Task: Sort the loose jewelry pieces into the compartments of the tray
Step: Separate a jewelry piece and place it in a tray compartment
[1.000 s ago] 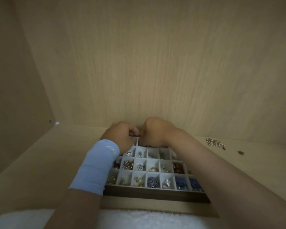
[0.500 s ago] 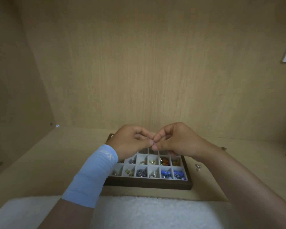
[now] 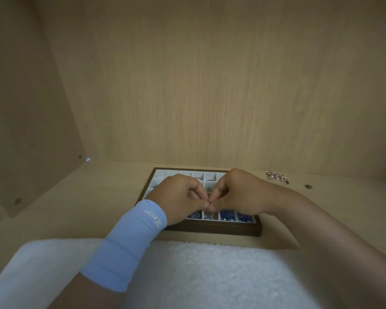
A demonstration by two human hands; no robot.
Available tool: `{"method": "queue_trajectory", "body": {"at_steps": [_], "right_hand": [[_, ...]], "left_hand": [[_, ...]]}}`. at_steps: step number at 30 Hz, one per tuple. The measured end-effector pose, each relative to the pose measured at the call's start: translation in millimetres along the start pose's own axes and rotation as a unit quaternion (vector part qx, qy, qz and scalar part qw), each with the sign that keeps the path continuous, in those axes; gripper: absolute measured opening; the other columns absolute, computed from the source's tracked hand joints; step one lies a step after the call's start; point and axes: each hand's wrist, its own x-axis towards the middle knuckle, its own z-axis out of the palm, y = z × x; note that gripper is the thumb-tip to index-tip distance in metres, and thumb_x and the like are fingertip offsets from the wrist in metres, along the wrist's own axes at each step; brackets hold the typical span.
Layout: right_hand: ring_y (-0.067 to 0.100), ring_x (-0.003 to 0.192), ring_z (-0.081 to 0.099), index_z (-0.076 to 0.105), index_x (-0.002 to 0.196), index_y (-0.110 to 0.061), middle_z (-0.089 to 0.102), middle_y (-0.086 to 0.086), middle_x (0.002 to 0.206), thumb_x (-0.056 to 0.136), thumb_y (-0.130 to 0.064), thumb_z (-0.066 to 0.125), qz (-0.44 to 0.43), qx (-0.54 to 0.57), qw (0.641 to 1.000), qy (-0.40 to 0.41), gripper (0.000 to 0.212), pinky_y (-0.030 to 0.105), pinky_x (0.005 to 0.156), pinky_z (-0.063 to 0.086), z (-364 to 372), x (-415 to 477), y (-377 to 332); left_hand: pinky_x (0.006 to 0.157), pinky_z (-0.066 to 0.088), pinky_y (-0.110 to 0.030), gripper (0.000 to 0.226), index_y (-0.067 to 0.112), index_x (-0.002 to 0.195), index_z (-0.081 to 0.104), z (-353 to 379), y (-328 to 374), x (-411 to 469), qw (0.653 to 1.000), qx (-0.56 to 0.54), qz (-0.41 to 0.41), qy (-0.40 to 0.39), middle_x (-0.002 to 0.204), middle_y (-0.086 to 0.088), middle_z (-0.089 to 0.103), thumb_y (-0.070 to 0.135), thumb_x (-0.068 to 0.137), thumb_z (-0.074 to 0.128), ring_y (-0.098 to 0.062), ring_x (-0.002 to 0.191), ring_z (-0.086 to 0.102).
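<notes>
A dark wooden tray (image 3: 212,228) with a grid of white compartments lies on the shelf floor, with blue, silver and dark pieces in the front row. Above its middle, my left hand (image 3: 181,199) and my right hand (image 3: 239,195) meet fingertip to fingertip. Both pinch at the same spot, and whatever sits between the fingers is too small to make out. The hands hide most of the tray's middle rows. Several loose gold and silver rings (image 3: 277,176) lie on the shelf to the right of the tray.
A wooden back wall and a left side wall enclose the shelf. A white fluffy cloth (image 3: 198,270) covers the front edge below the tray. Small round hole caps (image 3: 308,186) dot the shelf floor. A light blue wristband (image 3: 129,241) wraps my left forearm.
The hands have stayed pinched together and dropped slightly over the tray's middle. The view has shifted, so the tray's far rows and the loose rings show again.
</notes>
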Motion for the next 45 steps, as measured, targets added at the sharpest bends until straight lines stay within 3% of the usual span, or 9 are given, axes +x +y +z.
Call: {"method": "queue_trajectory", "body": {"at_steps": [4,8,13,20,25,30,36,41,45], "right_hand": [[0.013,0.074,0.067,0.078,0.074,-0.025,0.074,-0.006,0.075,0.081,-0.039,0.078,0.014,-0.086,0.996,0.012,0.016,0.037,0.077,0.058,7,0,0],[0.004,0.074,0.066,0.08,0.078,-0.028,0.074,-0.013,0.073,0.079,-0.035,0.08,0.012,-0.109,0.994,-0.005,0.007,0.032,0.076,0.057,0,-2,-4],[-0.013,0.065,0.059,0.078,0.077,-0.028,0.067,-0.03,0.065,0.087,-0.03,0.074,-0.014,-0.103,0.994,0.02,0.01,0.012,0.064,0.042,-14,-3,1],[-0.013,0.074,0.061,0.08,0.092,-0.036,0.072,-0.028,0.079,0.089,-0.034,0.07,-0.029,-0.116,0.992,-0.051,0.011,0.012,0.07,0.045,-2,-3,-1],[-0.018,0.065,0.056,0.079,0.088,-0.034,0.062,-0.036,0.063,0.092,-0.024,0.066,-0.025,-0.113,0.992,-0.045,0.017,0.001,0.059,0.037,-10,-2,2],[-0.014,0.074,0.062,0.077,0.089,-0.033,0.071,-0.023,0.081,0.094,-0.028,0.066,-0.018,-0.085,0.996,-0.022,0.013,0.01,0.069,0.044,-26,-7,6],[-0.002,0.073,0.061,0.076,0.087,-0.032,0.067,-0.018,0.08,0.089,-0.016,0.07,0.031,-0.106,0.992,0.063,0.017,0.015,0.066,0.041,-70,-23,31],[0.009,0.056,0.059,0.073,0.088,-0.032,0.075,-0.001,0.082,0.079,-0.007,0.072,0.145,-0.162,0.976,-0.025,0.026,0.022,0.061,0.049,-82,-29,54],[0.009,0.05,0.055,0.075,0.083,-0.032,0.072,0.0,0.076,0.076,-0.013,0.079,0.159,-0.175,0.97,-0.056,0.021,0.02,0.06,0.047,-75,-29,69]], "left_hand": [[0.064,0.044,-0.017,0.006,0.036,0.074,0.072,-2,-4,-2,1.0,0.029,0.002,0.002,0.071,0.023,0.069,0.035,0.078,0.077,0.01,0.062,0.06],[0.06,0.035,-0.012,0.006,0.039,0.078,0.075,-3,-4,-5,0.998,0.059,0.031,-0.017,0.064,0.031,0.062,0.035,0.082,0.074,0.014,0.065,0.054],[0.074,0.039,-0.016,0.014,0.039,0.096,0.077,-1,-1,-5,0.989,0.128,0.066,-0.035,0.076,0.028,0.055,0.035,0.089,0.066,0.002,0.078,0.054],[0.079,0.051,-0.027,0.008,0.041,0.084,0.073,-15,-1,-11,0.988,0.139,0.06,-0.008,0.086,0.022,0.061,0.041,0.085,0.065,0.0,0.081,0.057],[0.091,0.043,-0.029,0.016,0.044,0.1,0.073,-5,3,-12,0.979,0.173,0.09,-0.053,0.101,0.018,0.053,0.043,0.089,0.061,-0.007,0.102,0.049],[0.092,0.037,-0.027,0.016,0.043,0.099,0.071,0,5,-12,0.976,0.19,0.084,-0.063,0.108,0.015,0.052,0.04,0.093,0.057,-0.007,0.107,0.043],[0.082,0.047,-0.022,0.012,0.038,0.097,0.063,6,19,-5,0.991,0.092,0.098,0.018,0.095,0.019,0.055,0.027,0.091,0.061,0.0,0.088,0.053],[0.076,0.051,-0.022,0.012,0.036,0.092,0.066,35,60,25,0.994,0.043,0.096,-0.007,0.084,0.021,0.06,0.025,0.089,0.06,0.001,0.073,0.056],[0.089,0.052,-0.034,0.014,0.026,0.091,0.072,62,81,49,0.985,0.132,0.096,-0.048,0.094,0.011,0.066,0.025,0.089,0.058,-0.012,0.089,0.061]]}}
